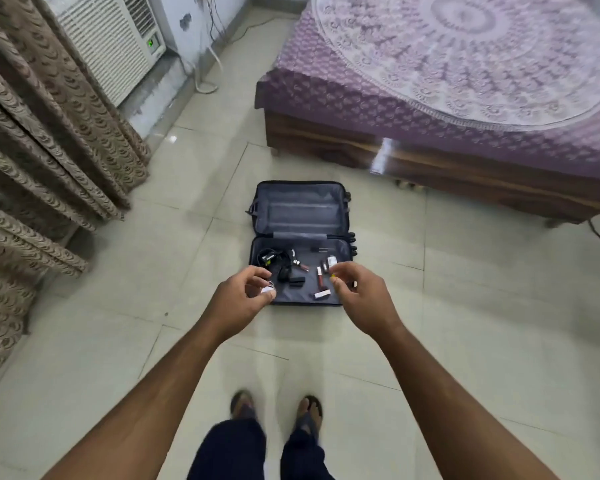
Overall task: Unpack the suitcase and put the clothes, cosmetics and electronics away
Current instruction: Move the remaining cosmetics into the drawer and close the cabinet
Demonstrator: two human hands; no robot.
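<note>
Suitcase (300,216) lies open on the floor (465,306) at frame centre, lid half bare, no clothes visible in it so I judge that part done. Left in the lower half: black cables and chargers (281,265) on the left side, lipstick tubes (321,275) and a small white item on the right. My left hand (246,296) curls its fingers round something small and white, can't tell what. My right hand (357,289) pinches a tiny yellow thing at the fingertips. Both hover over the case. Cosmetics and electronics mostly not yet put away. Bed (465,81) upper right, curtain (32,168) left
</note>
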